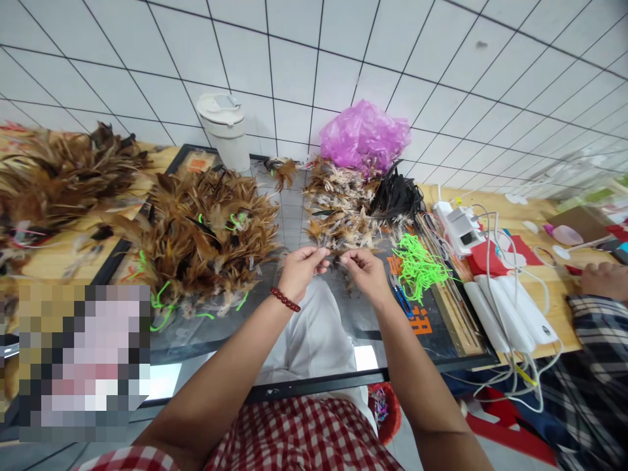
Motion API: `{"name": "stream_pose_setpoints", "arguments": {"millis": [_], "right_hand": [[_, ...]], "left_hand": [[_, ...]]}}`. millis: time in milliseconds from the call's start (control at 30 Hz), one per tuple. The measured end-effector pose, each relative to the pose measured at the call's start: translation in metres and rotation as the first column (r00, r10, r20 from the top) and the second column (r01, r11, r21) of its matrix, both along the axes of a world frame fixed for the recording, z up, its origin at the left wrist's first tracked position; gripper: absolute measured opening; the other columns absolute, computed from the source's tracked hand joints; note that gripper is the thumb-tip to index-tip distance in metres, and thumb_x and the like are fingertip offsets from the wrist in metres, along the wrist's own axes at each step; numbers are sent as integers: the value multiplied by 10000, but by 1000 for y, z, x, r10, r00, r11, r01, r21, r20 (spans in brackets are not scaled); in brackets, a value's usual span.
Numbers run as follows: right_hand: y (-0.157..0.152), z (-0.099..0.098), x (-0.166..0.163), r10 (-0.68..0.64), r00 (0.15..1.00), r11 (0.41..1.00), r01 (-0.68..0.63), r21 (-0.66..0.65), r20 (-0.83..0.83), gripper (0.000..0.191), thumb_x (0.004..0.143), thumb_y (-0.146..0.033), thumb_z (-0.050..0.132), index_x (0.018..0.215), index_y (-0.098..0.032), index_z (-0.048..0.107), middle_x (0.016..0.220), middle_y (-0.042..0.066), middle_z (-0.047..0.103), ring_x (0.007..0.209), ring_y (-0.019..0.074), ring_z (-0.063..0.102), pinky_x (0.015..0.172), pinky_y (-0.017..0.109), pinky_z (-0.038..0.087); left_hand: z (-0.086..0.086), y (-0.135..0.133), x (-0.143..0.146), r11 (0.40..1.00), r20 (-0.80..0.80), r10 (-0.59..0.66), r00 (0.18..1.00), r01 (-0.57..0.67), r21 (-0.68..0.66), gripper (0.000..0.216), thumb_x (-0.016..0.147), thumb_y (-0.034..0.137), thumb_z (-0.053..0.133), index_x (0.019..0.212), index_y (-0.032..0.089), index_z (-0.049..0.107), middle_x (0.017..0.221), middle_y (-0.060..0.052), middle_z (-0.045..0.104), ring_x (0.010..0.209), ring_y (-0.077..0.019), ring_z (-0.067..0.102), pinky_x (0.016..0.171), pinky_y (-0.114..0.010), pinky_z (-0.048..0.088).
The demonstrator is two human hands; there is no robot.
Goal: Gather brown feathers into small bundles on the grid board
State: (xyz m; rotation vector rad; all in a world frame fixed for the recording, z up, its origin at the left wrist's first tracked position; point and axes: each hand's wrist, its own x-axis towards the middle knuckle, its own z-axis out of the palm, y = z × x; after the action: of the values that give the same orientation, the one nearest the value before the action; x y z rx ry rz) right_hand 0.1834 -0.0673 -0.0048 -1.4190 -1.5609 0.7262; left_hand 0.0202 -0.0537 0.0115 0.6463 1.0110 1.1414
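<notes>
My left hand (304,267), with a beaded bracelet at its wrist, has thumb and fingers closed in a pinch above the dark glass table. What it pinches is too small to make out. Close beside it, my right hand (367,271) is also pinched, and a small brownish feather (348,280) hangs just below its fingertips. Just beyond both hands lies a pile of light speckled feathers (338,209), with black feathers (398,196) at its right. A big heap of brown feathers (210,229) spreads left of my left hand. Bright green strings (422,268) lie right of my right hand.
Blue-handled snips (403,299) lie beside the strings. At the back stand a white lidded cup (226,131) and a pink plastic bag (363,137). White power strips (515,314) with tangled cables are on the right, near another person's hand (603,281). More feathers (53,176) lie far left.
</notes>
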Motion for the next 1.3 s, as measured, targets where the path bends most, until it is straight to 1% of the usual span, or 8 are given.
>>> {"name": "stream_pose_setpoints", "arguments": {"millis": [267,400,500,700,933,1033,1167,1300], "right_hand": [[-2,8,-11,-73,912,996,48,-72,-405,191,795,-381,615,824,-196,576,674,-13,595,596,120,548,584,257,449],[-11,14,-13,-137,990,954,142,264,-40,130,858,-315,536,891,-210,606,876,56,626,853,172,608,806,343,493],[-16,10,-11,-180,938,913,47,406,296,147,858,-263,525,913,-237,658,950,76,571,917,186,568,820,356,491],[-16,-7,-1,-136,867,908,-84,410,479,230,850,-235,532,997,-300,698,953,66,542,820,171,507,760,342,471],[-18,9,0,-49,807,910,-207,360,588,274,837,-254,553,1075,-284,687,1069,83,579,850,179,521,855,398,416],[-18,15,-7,24,888,924,-196,330,460,295,832,-255,547,1096,-269,678,1139,87,573,920,185,551,859,390,439],[-14,13,-17,24,999,977,-30,209,30,231,843,-320,555,1003,-234,698,1003,72,627,927,181,583,785,337,480],[-9,8,-19,110,902,976,-178,-126,-417,332,827,-477,569,667,-194,636,644,14,605,637,139,563,635,290,471]], "left_hand": [[3,-2,-2,994,84,-87,993,92,-62,263,589,301,799,705,96,682,667,-46,647,549,-80,555,517,-207,438],[7,-5,-2,976,109,-177,978,189,-109,235,597,267,800,689,87,681,649,-51,640,536,-74,548,503,-189,430],[9,-6,-2,956,131,-266,955,279,-95,232,608,262,801,693,77,690,652,-61,640,565,-86,568,527,-195,448],[7,-6,-3,945,207,-272,940,301,-129,217,611,241,812,713,86,699,656,-54,644,601,-95,594,563,-202,460],[3,-5,-1,951,229,-231,946,269,-151,184,622,185,803,722,76,695,649,-54,645,604,-96,601,569,-202,472],[1,-4,-1,966,234,-192,953,226,-129,181,621,196,803,703,84,687,636,-44,642,580,-84,594,564,-190,480],[2,-3,-4,969,203,-226,953,242,-54,231,598,263,817,670,98,673,630,-30,633,528,-63,558,503,-167,455],[4,-4,-6,884,164,-455,875,466,-40,266,603,309,812,618,97,653,575,-32,601,478,-68,535,438,-168,415]]}}
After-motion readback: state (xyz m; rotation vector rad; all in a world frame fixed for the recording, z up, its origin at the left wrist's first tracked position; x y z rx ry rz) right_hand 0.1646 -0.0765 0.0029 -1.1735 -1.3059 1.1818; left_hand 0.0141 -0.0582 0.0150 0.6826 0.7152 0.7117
